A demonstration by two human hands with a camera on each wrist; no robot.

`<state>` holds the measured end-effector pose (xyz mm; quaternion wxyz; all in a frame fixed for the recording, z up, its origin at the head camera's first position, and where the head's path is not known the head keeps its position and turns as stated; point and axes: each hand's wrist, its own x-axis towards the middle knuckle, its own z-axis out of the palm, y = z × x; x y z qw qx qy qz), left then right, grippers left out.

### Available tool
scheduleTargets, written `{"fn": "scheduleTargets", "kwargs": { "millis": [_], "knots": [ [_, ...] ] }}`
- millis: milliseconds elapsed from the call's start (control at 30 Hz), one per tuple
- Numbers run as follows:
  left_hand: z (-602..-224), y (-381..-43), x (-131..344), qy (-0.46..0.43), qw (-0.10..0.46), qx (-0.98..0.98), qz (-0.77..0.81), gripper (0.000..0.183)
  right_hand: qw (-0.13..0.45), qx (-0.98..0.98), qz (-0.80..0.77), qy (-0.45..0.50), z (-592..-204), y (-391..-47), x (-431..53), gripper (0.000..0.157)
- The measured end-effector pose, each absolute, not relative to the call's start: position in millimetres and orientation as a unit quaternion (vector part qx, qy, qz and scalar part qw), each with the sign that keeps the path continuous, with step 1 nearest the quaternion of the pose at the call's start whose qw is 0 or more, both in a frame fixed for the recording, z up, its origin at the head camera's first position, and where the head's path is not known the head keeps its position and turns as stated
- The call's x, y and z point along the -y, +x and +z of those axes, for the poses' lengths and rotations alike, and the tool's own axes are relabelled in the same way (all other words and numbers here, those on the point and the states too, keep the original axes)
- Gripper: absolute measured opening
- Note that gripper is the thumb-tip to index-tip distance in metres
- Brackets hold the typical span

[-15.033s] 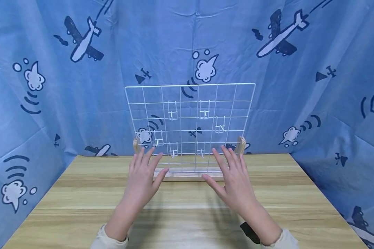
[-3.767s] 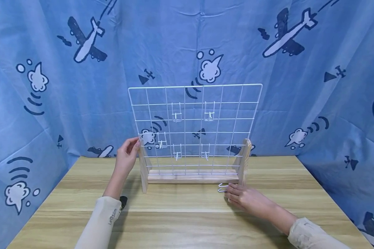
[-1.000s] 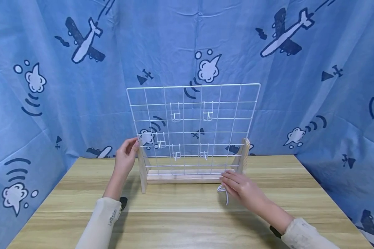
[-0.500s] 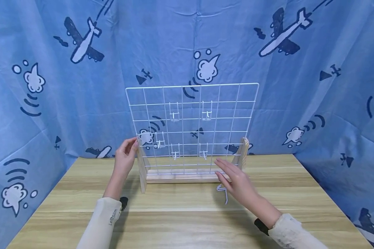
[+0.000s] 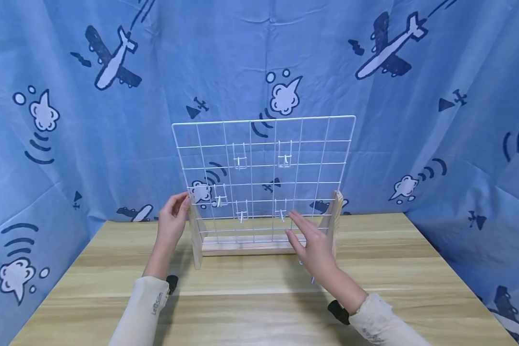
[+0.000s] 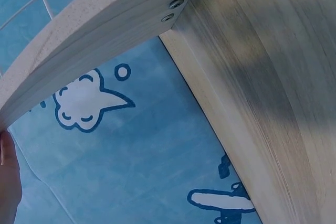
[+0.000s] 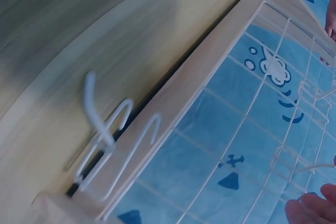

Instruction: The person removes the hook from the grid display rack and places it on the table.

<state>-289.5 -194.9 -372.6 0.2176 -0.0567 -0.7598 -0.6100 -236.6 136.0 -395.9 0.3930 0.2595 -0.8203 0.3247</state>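
Observation:
A white wire grid panel [image 5: 264,119] stands upright in a wooden stand [image 5: 251,249]. My left hand [image 5: 171,216] pinches the top of the stand's left upright [image 5: 194,238]; in the left wrist view only a little of that hand shows at the wooden edge. My right hand [image 5: 315,247] holds nothing, its fingers extended, with the fingertips close to the lower right white hook [image 5: 281,213] on the grid. Beneath the right hand a loose wire hook [image 7: 93,106] lies on the table by the stand's base, mostly hidden in the head view.
More white hooks hang on the grid: an upper left hook [image 5: 240,162], an upper right hook [image 5: 284,160], a left hook [image 5: 220,197] and a lower middle hook [image 5: 241,214]. A blue curtain [image 5: 125,110] with plane prints surrounds the wooden table [image 5: 251,307].
A hook that hung at the grid's right side now lies on the table. My right hand has let it go and moved up and left to the lower right hook. The left hand stays on the upright.

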Motion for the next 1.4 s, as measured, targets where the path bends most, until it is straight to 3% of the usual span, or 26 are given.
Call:
{"fn": "scheduleTargets", "kwargs": {
  "millis": [367,900,1400],
  "knots": [
    [-370,-286,194,-0.051,0.21,0.76,-0.613,0.037,0.339,0.841,0.369,0.205,-395,-241,-118,0.04],
    [-372,-287,194,-0.048,0.203,0.76,-0.615,0.037,0.322,0.842,0.396,0.174,-397,-250,-105,0.036],
    [-368,-286,193,-0.036,0.195,0.764,-0.614,0.037,0.383,0.818,0.38,0.201,-399,-257,-102,0.029]
  ]
}}
